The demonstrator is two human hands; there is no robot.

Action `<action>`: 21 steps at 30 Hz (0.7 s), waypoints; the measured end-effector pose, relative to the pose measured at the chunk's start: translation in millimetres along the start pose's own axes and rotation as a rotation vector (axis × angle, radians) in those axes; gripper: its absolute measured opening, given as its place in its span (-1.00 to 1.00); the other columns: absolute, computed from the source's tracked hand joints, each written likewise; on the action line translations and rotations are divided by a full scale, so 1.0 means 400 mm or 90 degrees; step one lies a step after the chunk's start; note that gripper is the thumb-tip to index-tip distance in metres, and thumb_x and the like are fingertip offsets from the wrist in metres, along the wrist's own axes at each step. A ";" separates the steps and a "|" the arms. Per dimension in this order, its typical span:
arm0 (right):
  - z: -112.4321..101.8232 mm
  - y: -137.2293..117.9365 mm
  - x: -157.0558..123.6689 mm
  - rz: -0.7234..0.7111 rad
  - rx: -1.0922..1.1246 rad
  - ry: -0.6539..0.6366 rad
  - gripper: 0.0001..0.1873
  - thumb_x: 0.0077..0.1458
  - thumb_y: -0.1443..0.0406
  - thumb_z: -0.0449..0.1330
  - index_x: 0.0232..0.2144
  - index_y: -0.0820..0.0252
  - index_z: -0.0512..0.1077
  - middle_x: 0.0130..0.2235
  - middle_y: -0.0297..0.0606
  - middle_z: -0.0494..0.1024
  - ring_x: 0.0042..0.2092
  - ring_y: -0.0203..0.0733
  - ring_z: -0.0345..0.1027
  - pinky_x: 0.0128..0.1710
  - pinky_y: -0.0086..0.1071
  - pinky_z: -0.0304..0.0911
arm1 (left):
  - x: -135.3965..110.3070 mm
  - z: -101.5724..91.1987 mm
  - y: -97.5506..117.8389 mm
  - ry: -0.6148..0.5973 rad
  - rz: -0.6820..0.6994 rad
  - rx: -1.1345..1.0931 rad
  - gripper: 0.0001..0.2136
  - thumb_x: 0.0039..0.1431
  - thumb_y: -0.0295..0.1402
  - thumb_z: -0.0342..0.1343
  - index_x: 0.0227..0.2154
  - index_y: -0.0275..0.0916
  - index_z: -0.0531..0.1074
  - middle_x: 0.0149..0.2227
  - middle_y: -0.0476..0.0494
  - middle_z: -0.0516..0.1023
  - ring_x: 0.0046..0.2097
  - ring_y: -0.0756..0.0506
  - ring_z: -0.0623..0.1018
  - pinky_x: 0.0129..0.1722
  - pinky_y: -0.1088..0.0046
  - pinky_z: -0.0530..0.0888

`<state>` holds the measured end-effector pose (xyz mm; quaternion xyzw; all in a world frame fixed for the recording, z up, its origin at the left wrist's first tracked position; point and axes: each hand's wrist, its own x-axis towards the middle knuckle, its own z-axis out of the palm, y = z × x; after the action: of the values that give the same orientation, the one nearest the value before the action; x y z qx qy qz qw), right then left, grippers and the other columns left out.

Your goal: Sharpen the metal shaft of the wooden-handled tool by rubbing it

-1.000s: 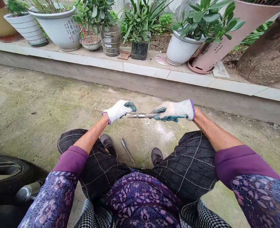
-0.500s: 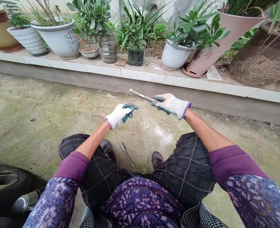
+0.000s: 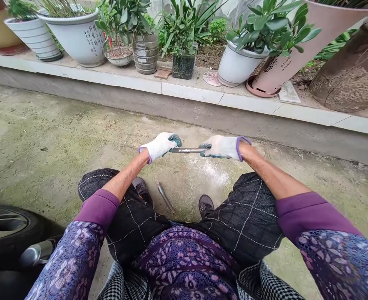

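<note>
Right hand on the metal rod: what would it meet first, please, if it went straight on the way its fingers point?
Probably the left hand, which grips the far end of the same metal rod that the right hand holds; depth is uncertain.

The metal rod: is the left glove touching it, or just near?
Touching. The head view shows the left hand closed around one end of the rod.

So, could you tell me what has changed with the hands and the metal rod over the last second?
Half a second ago only the right hand held the metal rod, raised and tilted. It has since come down level, and the left hand has closed on its free end again, as one second ago. The second metal rod on the ground between the shoes, the flower pots and the tyre lie as before.
</note>
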<state>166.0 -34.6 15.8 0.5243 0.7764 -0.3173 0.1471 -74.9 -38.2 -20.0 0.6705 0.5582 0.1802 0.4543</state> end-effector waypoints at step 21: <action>-0.029 0.000 -0.050 -0.101 0.431 -0.043 -0.52 0.08 0.13 0.24 0.00 0.29 0.46 -0.55 -0.43 0.31 -0.66 -0.45 0.06 -0.75 -0.55 0.06 | 0.028 -0.021 -0.018 0.034 0.052 -0.153 -0.75 0.08 -0.43 0.02 -0.24 -0.32 0.55 -0.61 0.06 0.33 -0.67 0.11 0.21 -0.72 0.61 0.13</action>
<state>175.4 -41.6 35.7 0.4706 0.6602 -0.5843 -0.0350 -81.8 -24.8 -24.6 0.6286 0.5168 0.2821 0.5082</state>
